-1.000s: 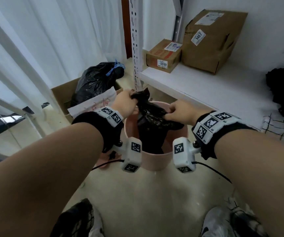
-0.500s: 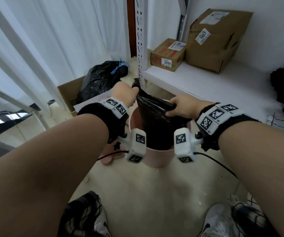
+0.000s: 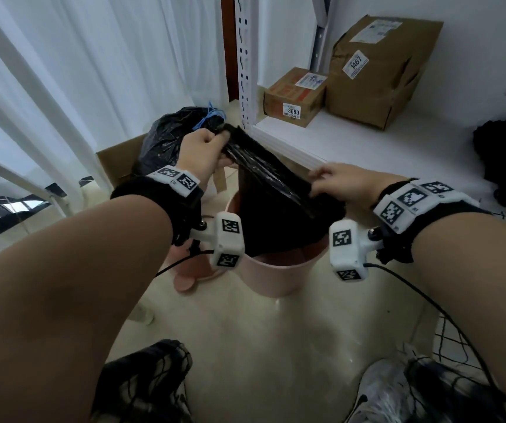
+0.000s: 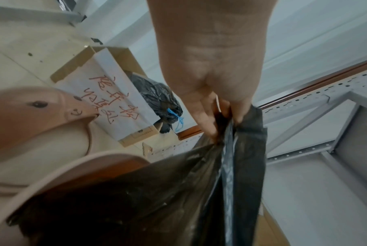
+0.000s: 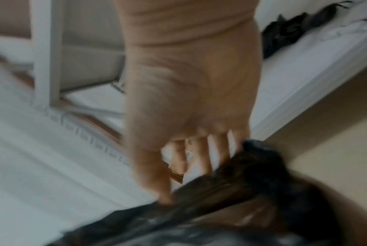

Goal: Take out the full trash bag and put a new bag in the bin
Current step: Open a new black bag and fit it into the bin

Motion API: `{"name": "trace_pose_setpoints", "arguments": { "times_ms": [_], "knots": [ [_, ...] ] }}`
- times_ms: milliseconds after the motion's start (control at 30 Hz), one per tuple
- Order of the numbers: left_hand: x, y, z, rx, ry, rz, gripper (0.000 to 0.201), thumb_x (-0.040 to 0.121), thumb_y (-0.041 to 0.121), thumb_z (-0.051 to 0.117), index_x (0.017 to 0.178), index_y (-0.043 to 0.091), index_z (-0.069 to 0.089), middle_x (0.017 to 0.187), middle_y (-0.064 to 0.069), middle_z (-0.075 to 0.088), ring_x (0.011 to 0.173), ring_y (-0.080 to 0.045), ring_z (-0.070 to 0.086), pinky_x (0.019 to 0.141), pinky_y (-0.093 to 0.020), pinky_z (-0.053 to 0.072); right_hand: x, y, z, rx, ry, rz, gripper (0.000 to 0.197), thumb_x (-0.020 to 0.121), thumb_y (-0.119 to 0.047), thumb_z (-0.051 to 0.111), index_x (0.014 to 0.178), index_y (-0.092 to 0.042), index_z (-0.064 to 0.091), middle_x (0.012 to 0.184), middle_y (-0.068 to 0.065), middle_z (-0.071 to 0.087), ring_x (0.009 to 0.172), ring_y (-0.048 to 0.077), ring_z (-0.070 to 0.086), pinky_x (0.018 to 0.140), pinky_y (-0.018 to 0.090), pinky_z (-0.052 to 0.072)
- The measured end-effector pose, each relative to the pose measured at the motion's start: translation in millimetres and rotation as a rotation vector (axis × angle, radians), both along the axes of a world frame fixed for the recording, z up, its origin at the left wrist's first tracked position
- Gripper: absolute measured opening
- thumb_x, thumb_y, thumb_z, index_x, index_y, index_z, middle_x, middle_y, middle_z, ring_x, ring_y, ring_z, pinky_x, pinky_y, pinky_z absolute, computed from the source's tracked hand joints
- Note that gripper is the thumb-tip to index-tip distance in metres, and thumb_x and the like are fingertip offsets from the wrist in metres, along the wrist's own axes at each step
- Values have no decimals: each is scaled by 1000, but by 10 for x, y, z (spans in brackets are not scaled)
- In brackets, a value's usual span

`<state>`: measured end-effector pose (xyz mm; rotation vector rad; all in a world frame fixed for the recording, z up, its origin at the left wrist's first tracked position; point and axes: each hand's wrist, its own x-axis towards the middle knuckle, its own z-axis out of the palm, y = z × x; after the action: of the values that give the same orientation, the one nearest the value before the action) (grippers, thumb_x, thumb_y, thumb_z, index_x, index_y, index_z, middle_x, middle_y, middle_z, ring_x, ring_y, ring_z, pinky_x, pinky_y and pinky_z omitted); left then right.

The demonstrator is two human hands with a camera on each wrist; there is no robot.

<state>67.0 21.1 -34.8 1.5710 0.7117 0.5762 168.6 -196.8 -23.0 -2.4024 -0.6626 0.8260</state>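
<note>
A black trash bag [image 3: 270, 190] hangs over the pink bin [image 3: 276, 277], its lower part inside the bin. My left hand [image 3: 212, 148] pinches the far-left corner of its top edge, and in the left wrist view the left hand [image 4: 222, 131] has thumb and fingers clamped on the bag [image 4: 178, 191] above the bin's rim [image 4: 72, 173]. My right hand [image 3: 321, 184] pinches the near-right end of the edge, which is stretched taut between both hands. The right wrist view is blurred, with the right hand [image 5: 178, 186] on the bag [image 5: 252, 183]. A tied full bag [image 3: 169, 135] sits in a cardboard box [image 3: 114, 160].
The bin's pink lid [image 3: 190, 270] lies on the floor left of it. A white shelf [image 3: 382, 148] on the right carries two cardboard boxes [image 3: 376, 71] and dark cloth [image 3: 505, 154]. Its perforated post [image 3: 245, 71] stands behind the bin. White curtains [image 3: 77, 71] hang at left.
Both hands have risen and drawn apart, lifting the black bag higher above the bin and stretching its top edge taut. The left hand has moved up and away.
</note>
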Motion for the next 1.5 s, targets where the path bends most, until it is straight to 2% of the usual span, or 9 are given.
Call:
{"name": "trace_pose_setpoints", "arguments": {
  "times_ms": [100,200,367,500,667,867,1067,1233,1500],
  "knots": [
    [45,-125,31,-32,9,-73,30,90,17,60,68,13,41,69,-14,53,61,-22,63,77,-40,59,-103,57,140,370,256,-142,65,85,-42,63,141,-25,36,107,-3,54,93,12,54,67,21,40],
    [97,-359,126,-131,1,-209,26,92,14,58,70,12,43,68,-9,57,63,-21,62,73,-39,59,-196,232,154,377,62,-51,84,77,-53,67,143,-20,28,123,-2,50,110,15,53,90,27,43],
    [110,-569,278,-49,62,-404,36,97,44,42,104,11,53,94,-2,58,60,-13,58,58,-28,53,-322,512,119,449,-301,46,42,85,-19,65,122,-6,50,120,9,60,112,23,56,88,26,41],
    [76,-440,229,39,30,-407,27,98,27,49,121,15,44,105,-3,55,52,-9,58,49,-20,52,-319,466,149,454,-203,63,49,89,2,47,134,-9,33,110,8,54,93,16,54,71,19,42],
    [39,-394,245,130,126,-515,13,91,8,57,79,14,55,72,1,55,49,5,55,50,-7,43,-293,370,172,522,-72,33,49,85,5,49,128,-9,30,99,10,55,77,14,57,65,17,50],
    [93,-212,171,89,83,-132,13,99,17,39,89,12,46,93,-12,56,95,-31,60,91,-41,50,-143,142,9,-20,-277,211,24,82,-3,57,105,-5,63,93,6,58,93,21,55,75,23,36],
    [-33,-40,10,503,200,-2,15,102,19,32,105,5,33,81,1,40,79,-20,41,71,-27,28,54,-143,-267,-543,-359,233,17,82,-12,55,94,-4,63,103,18,67,82,27,56,82,35,52],
    [9,-158,47,292,66,-271,4,99,7,40,97,9,36,70,3,45,60,-6,43,59,-20,42,-46,72,-150,14,-44,75,82,73,-29,75,142,-18,32,134,9,49,120,25,50,102,32,40],
    [-89,-256,184,-93,90,-694,13,96,-1,42,91,9,48,80,-2,55,63,-3,60,61,-14,51,-168,194,-114,289,14,104,100,80,-26,73,151,-29,3,125,4,47,116,14,49,101,29,42]
  ]
}}
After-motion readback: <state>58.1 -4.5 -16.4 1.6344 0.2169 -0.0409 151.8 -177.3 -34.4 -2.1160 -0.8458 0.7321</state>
